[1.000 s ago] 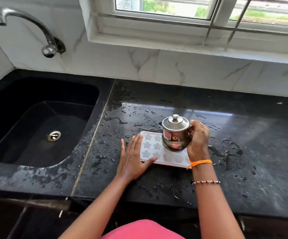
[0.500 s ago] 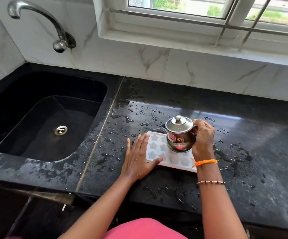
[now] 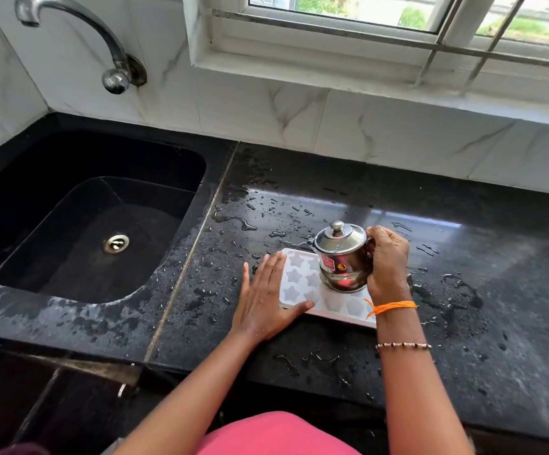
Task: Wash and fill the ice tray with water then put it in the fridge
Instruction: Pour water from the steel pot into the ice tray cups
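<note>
Basically the left hand lies flat, fingers straight, pinning the ice tray mid-frame so it won't slide while the right hand grips the steel pot over it, probably to pour.

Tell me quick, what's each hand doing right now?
Left hand: open, flat fingers resting against the ice tray.
Right hand: closed, gripping the steel pot above the tray.

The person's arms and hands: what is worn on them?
Both forearms are bare, no sleeves. The right wrist carries an orange thread tied round it and, further up the arm, a thin beaded bracelet. No ring shows on the left hand.
</note>
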### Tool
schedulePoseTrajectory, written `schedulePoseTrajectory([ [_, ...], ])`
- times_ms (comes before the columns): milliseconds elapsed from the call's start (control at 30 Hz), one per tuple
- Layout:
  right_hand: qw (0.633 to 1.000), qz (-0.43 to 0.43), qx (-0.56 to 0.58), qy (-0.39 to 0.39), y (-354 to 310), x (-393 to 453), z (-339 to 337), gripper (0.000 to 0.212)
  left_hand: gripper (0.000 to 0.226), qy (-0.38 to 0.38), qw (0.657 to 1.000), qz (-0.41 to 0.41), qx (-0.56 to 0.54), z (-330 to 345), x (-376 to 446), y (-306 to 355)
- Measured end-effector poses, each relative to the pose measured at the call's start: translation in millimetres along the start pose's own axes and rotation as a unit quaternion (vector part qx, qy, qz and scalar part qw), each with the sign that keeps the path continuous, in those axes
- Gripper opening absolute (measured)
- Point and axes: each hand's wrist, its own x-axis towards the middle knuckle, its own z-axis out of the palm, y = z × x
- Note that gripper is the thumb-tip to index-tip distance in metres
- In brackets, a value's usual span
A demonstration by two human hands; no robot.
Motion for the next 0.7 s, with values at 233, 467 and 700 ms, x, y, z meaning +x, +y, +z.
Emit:
schedulePoseTrajectory([
  [233, 1.0, 0.003, -0.009, -0.005, -1.5, 0.5, 2.5, 0.04, 0.114, -0.008, 1.0, 0.001, 0.001, -0.3, -0.4, -0.1],
  [467, 0.999, -0.002, -0.032, -0.015, -3.0, -0.4, 6.2, 0.038, 0.119, -0.01, 1.0, 0.002, -0.002, 0.0, -0.8, -0.3],
  [700, 0.999, -0.001, -0.039, -0.018, -0.3, 1.6, 9.0, 0.037, 0.119, -0.016, 1.0, 0.004, 0.0, 0.5, 0.5, -0.8],
])
